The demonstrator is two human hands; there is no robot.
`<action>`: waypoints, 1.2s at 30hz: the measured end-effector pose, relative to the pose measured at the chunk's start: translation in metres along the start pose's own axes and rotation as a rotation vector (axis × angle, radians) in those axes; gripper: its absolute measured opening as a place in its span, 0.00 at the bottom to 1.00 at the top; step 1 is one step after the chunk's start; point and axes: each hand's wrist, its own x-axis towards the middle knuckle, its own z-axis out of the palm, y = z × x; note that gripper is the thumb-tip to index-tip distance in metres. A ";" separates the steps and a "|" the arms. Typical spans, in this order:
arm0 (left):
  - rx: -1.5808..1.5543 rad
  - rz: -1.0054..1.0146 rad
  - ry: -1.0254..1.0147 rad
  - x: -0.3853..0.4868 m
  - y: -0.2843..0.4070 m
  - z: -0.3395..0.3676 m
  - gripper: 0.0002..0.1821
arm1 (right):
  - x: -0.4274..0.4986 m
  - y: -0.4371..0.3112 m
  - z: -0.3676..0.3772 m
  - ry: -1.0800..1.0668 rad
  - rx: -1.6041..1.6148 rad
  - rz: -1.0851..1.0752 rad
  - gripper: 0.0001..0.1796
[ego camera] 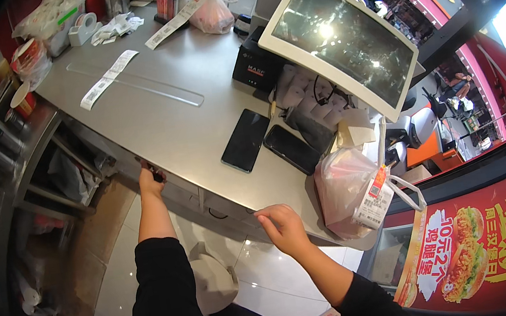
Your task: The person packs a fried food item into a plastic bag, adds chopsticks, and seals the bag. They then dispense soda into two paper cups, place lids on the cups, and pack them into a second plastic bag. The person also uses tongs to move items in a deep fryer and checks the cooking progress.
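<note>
My left hand (150,179) reaches to the front edge of a metal counter (154,123), over the shelf or drawer opening; its fingers touch something dark there, partly hidden by the edge. My right hand (283,227) is by the counter's front edge further right, fingers bent, with nothing visible in it. Two dark smartphones, one (245,140) and another (292,149), lie on the counter beyond my right hand. A tied plastic bag (348,188) with a printed receipt stands at the right end. A paper receipt strip (108,79) lies further left, across a clear plastic strip (160,92).
A white-framed touchscreen monitor (339,42) and a black receipt printer (256,62) stand at the back right. Another tied bag (212,14), a tape dispenser (84,30) and a plastic tub (66,24) are along the far side. Metal shelving (38,165) stands left; a white stool (212,281) is below.
</note>
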 end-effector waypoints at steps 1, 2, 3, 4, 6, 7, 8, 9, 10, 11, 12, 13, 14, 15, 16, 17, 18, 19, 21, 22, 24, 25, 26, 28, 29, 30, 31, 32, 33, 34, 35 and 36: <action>-0.024 -0.020 -0.018 0.004 0.003 -0.002 0.20 | 0.015 0.004 0.012 0.065 0.006 0.057 0.06; -0.053 -0.064 -0.042 0.007 0.008 -0.005 0.20 | 0.025 0.008 0.021 0.089 0.014 0.053 0.06; -0.089 -0.097 -0.004 0.008 0.011 -0.009 0.21 | 0.030 0.011 0.028 0.099 0.031 0.056 0.05; -0.068 -0.082 -0.012 0.009 0.013 -0.012 0.19 | 0.032 0.014 0.032 0.110 -0.018 -0.018 0.04; -0.034 -0.040 0.043 0.009 0.015 -0.020 0.18 | 0.029 0.017 0.037 0.101 -0.166 -0.035 0.03; -0.016 -0.021 0.051 0.008 0.015 -0.025 0.18 | 0.026 0.017 0.037 0.111 -0.203 -0.034 0.03; -0.019 -0.020 0.062 0.008 0.017 -0.028 0.17 | 0.025 0.018 0.039 0.097 -0.224 -0.015 0.03; 0.022 -0.001 0.033 0.008 0.020 -0.033 0.19 | 0.024 0.019 0.039 0.099 -0.237 -0.008 0.03; 0.081 -0.029 0.035 0.006 0.021 -0.037 0.20 | 0.022 0.019 0.038 0.079 -0.253 0.022 0.03; 0.126 -0.025 0.065 0.005 0.025 -0.041 0.21 | 0.022 0.020 0.037 0.094 -0.246 0.004 0.04; 0.084 -0.030 0.047 0.001 0.026 -0.046 0.21 | 0.022 0.020 0.037 0.087 -0.241 0.004 0.04; 0.049 -0.022 0.061 -0.004 0.028 -0.052 0.21 | 0.022 0.020 0.036 0.077 -0.235 0.006 0.04; 0.042 -0.031 0.121 -0.010 0.030 -0.057 0.22 | 0.022 0.021 0.035 0.086 -0.229 -0.004 0.04; 0.033 -0.070 0.216 -0.017 0.031 -0.062 0.22 | 0.022 0.021 0.035 0.088 -0.233 -0.006 0.05; 0.059 -0.052 0.231 -0.026 0.032 -0.068 0.19 | 0.022 0.021 0.035 0.088 -0.234 -0.006 0.05; 0.187 0.006 0.316 -0.034 0.033 -0.072 0.19 | 0.021 0.021 0.035 0.078 -0.229 -0.002 0.05; 0.328 0.188 0.418 -0.041 0.029 -0.075 0.19 | 0.022 0.021 0.036 0.087 -0.238 -0.004 0.05; 0.478 0.388 0.545 -0.047 0.026 -0.076 0.19 | 0.021 0.021 0.037 0.087 -0.243 -0.001 0.05; 0.547 0.806 0.476 -0.057 0.022 -0.076 0.16 | 0.022 0.020 0.038 0.099 -0.255 -0.004 0.04; 0.663 1.011 0.504 -0.065 0.019 -0.076 0.17 | 0.022 0.019 0.038 0.110 -0.262 -0.013 0.04; 0.615 1.004 0.511 -0.079 0.027 -0.071 0.19 | 0.023 0.018 0.039 0.111 -0.273 -0.010 0.04; 0.614 0.912 0.531 -0.088 0.032 -0.067 0.19 | 0.023 0.018 0.039 0.112 -0.272 -0.005 0.04; 0.551 0.850 0.476 -0.099 0.039 -0.064 0.18 | 0.023 0.018 0.039 0.111 -0.275 -0.001 0.04; 0.777 1.210 0.620 -0.126 0.052 -0.053 0.17 | 0.023 0.018 0.038 0.116 -0.287 -0.008 0.05; 0.871 1.345 0.702 -0.139 0.060 -0.046 0.16 | 0.023 0.017 0.039 0.123 -0.295 -0.017 0.05; 0.696 1.368 0.548 -0.148 0.063 -0.035 0.15 | 0.024 0.017 0.039 0.128 -0.300 -0.019 0.05; 0.780 1.297 0.439 -0.150 0.065 -0.021 0.14 | 0.023 0.016 0.040 0.116 -0.314 -0.010 0.05; 0.830 1.325 0.298 -0.151 0.065 -0.009 0.13 | 0.024 0.016 0.040 0.099 -0.326 -0.003 0.06; 1.009 1.334 0.176 -0.146 0.059 0.006 0.07 | 0.024 0.015 0.041 0.084 -0.339 0.001 0.06; 1.285 1.143 0.024 -0.142 0.055 0.013 0.06 | 0.025 0.015 0.041 0.079 -0.337 0.015 0.06; 1.716 0.973 0.058 -0.134 0.049 0.020 0.08 | 0.025 0.014 0.042 0.085 -0.335 0.004 0.06; 2.024 0.616 -0.025 -0.127 0.047 0.023 0.10 | 0.026 0.014 0.042 0.088 -0.337 0.000 0.06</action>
